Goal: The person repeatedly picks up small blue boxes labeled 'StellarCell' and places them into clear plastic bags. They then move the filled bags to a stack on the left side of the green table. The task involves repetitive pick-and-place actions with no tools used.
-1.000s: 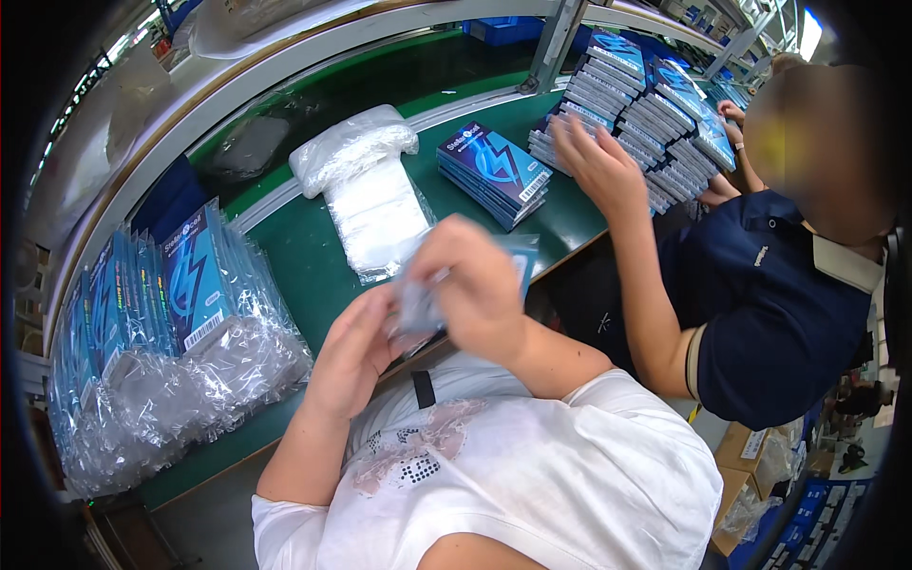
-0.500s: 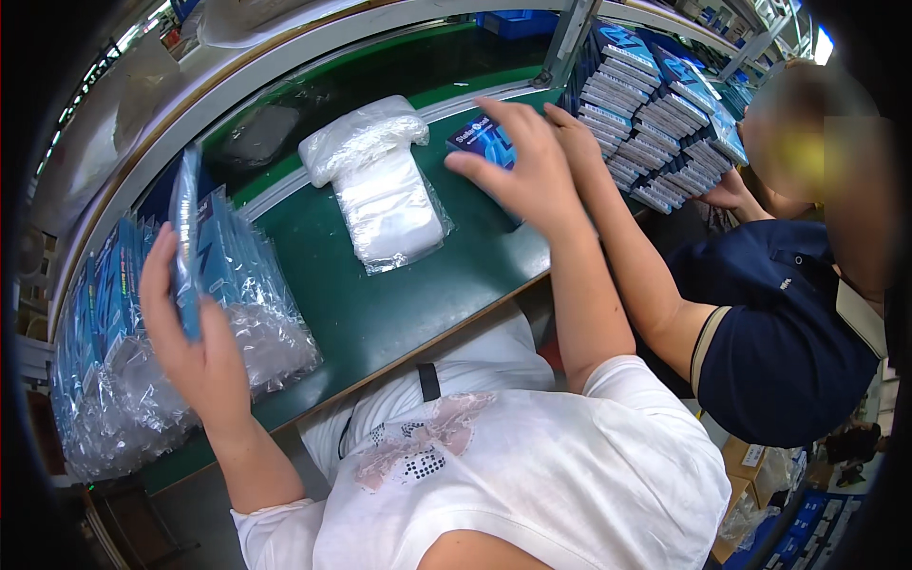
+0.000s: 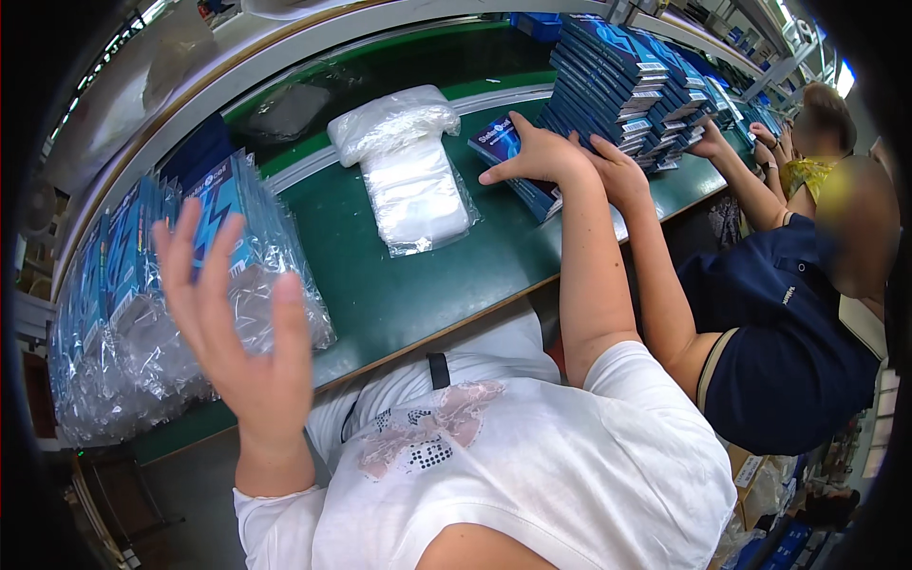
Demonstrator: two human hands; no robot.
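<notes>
My left hand (image 3: 242,332) is raised with its fingers spread and nothing in it, slightly blurred. Just behind it stands a row of flat blue boxes in clear plastic bags (image 3: 223,204), their loose bag ends bunched toward me. My right hand (image 3: 546,157) reaches over a flat dark-blue box (image 3: 497,141) on the green table, thumb along the near side and fingers at the far side. More of the same boxes lie under or beside it, partly covered by the hand. Between my hands lies a stack of clear plastic bags (image 3: 418,195), its far end bunched up.
A co-worker's hand (image 3: 617,176) is close against my right wrist, beside the boxes. Tall stacks of blue boxes (image 3: 608,85) stand at the back right, with that person's other hand at them. The green table (image 3: 351,328) ends in a wooden front edge; a rail runs behind it.
My left hand has let go of a bagged box at the row and drawn back, fingers spreading. My right hand has come down and closed on the blue box.
</notes>
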